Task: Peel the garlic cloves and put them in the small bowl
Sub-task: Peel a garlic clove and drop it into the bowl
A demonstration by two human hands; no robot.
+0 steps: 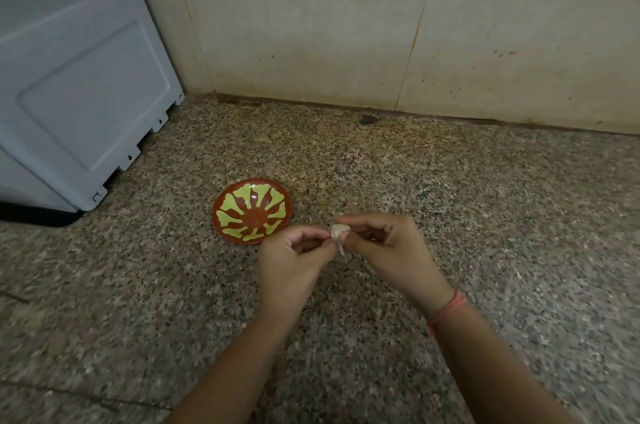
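Head: left hand (294,257), right hand (388,250) pinch clove (337,232) near bowl rim (216,212).

bowl (252,210) on counter (450,202), appliance (76,88) left

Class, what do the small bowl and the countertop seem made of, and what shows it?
Small bowl: glossy melamine or glazed ceramic, unclear which; bright highlights on its red-and-green pattern. Countertop: probably granite or similar stone; speckled brown, black and cream grain.
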